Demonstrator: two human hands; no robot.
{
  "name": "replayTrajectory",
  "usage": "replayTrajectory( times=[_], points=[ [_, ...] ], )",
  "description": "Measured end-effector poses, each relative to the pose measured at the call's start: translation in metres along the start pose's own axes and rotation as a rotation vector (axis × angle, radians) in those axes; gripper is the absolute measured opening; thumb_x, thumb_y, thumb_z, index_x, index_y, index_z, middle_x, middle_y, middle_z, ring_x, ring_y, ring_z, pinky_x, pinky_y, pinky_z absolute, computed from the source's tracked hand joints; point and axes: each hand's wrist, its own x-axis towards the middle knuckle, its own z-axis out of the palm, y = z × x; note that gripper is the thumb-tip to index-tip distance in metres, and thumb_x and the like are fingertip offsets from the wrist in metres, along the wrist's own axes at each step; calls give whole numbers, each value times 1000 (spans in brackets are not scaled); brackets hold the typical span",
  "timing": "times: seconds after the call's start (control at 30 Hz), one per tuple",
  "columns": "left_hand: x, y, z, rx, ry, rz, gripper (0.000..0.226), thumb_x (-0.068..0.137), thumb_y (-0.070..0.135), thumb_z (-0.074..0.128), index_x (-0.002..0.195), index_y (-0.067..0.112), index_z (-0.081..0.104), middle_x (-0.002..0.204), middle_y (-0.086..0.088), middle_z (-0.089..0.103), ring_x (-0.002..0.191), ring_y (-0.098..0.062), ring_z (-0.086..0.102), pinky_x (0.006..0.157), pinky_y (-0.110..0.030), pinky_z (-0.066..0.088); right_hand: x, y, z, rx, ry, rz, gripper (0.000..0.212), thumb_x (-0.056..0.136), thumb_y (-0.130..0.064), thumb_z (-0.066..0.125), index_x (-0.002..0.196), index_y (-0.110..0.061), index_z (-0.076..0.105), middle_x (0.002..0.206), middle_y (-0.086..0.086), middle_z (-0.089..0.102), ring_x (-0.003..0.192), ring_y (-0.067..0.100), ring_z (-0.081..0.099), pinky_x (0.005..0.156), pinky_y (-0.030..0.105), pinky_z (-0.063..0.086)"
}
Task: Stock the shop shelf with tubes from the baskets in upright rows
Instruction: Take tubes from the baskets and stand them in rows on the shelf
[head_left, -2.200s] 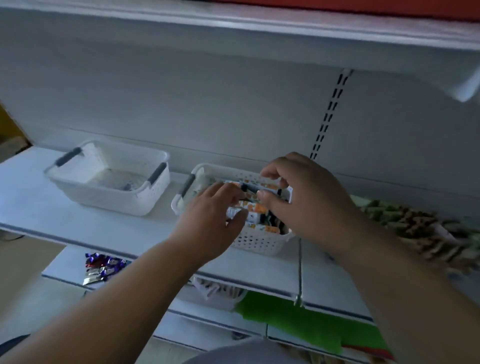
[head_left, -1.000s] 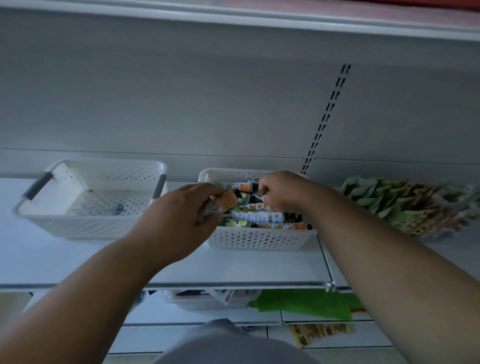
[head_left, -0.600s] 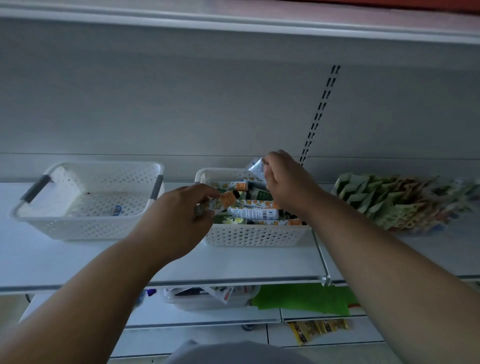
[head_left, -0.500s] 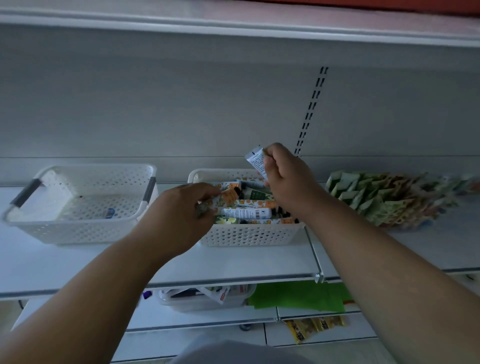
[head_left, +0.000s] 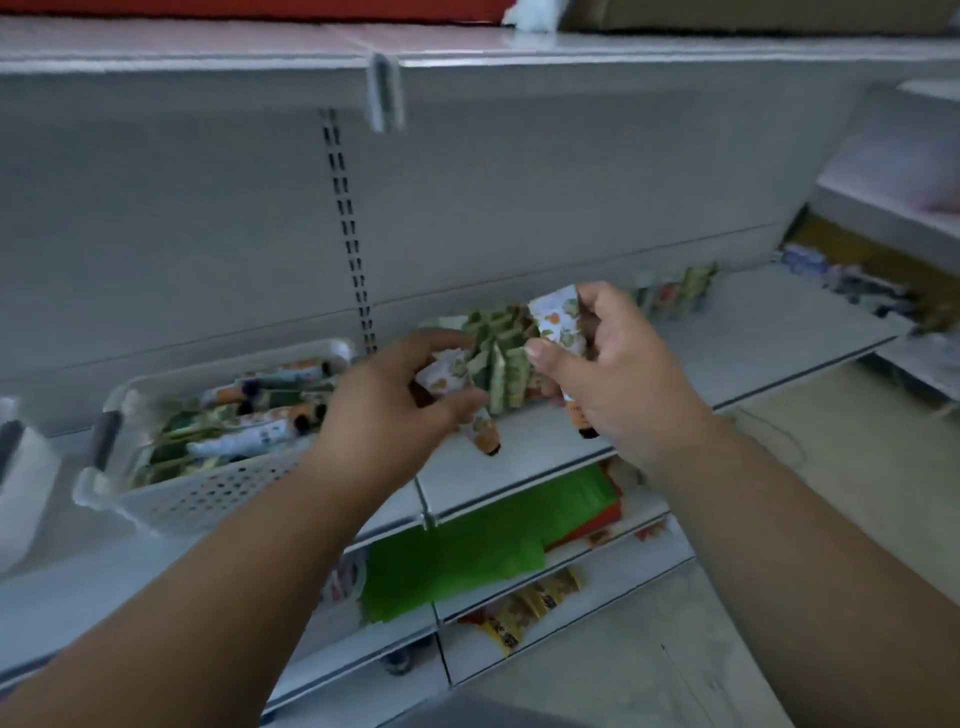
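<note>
Holding one tube apiece, both hands have left the basket and now hover over the shelf (head_left: 753, 332) to its right, where half a second ago the left hand was still down among the basket's contents. The left hand (head_left: 387, 410) curls round a white, orange-printed tube (head_left: 467, 405) with its dark cap pointing down. The right hand (head_left: 618, 374) pinches a second such tube (head_left: 558, 325), crimped end up, cap (head_left: 584, 428) down, raised higher than before. Printing on both tubes is too blurred to read.

The white perforated basket (head_left: 208, 493) sits at left on the same shelf, with more tubes (head_left: 244, 415) lying flat and jumbled inside. Another white basket (head_left: 21, 483) shows only its edge at the far left. Just behind the hands, a row of green-patterned packets (head_left: 501, 353) stands on the shelf, partly hidden by fingers and tubes. A few upright tubes (head_left: 675, 291) stand further back to the right, blurred. Below, green sheets (head_left: 467, 551) and yellow snack packets (head_left: 524, 608) lie on the lower shelves.
</note>
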Motion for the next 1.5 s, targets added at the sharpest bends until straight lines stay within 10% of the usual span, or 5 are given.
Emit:
replayTrajectory(
  times=[0.5,0.73,1.03,1.5],
  points=[
    [25,151,264,122,-131,242,28,92,36,58,120,36,51,92,10,60,80,-6,56,63,-24,42,-31,49,-290,-182,183,46,15,99,-34,49,91,-24,57,85,2,67,72,13,62,69,35,49],
    [84,135,292,172,-43,72,25,96,37,51,118,28,41,67,7,55,63,-3,54,45,-18,34,44,79,-315,-93,130,33,10,94,-28,61,86,-21,63,83,19,64,54,16,50,46,28,44],
    [125,131,311,290,11,-20,23,96,34,52,117,26,47,55,6,47,50,-4,47,44,-20,25,140,111,-327,-298,-32,-107,11,88,-29,70,84,-20,64,73,12,61,65,23,58,63,39,49],
    [103,139,348,412,360,-347,23,93,39,54,115,38,47,86,9,52,68,-10,53,57,-29,43,246,149,-291,-442,-442,-535,13,90,-23,67,85,-12,65,72,5,61,65,20,52,60,33,39]
  ],
)
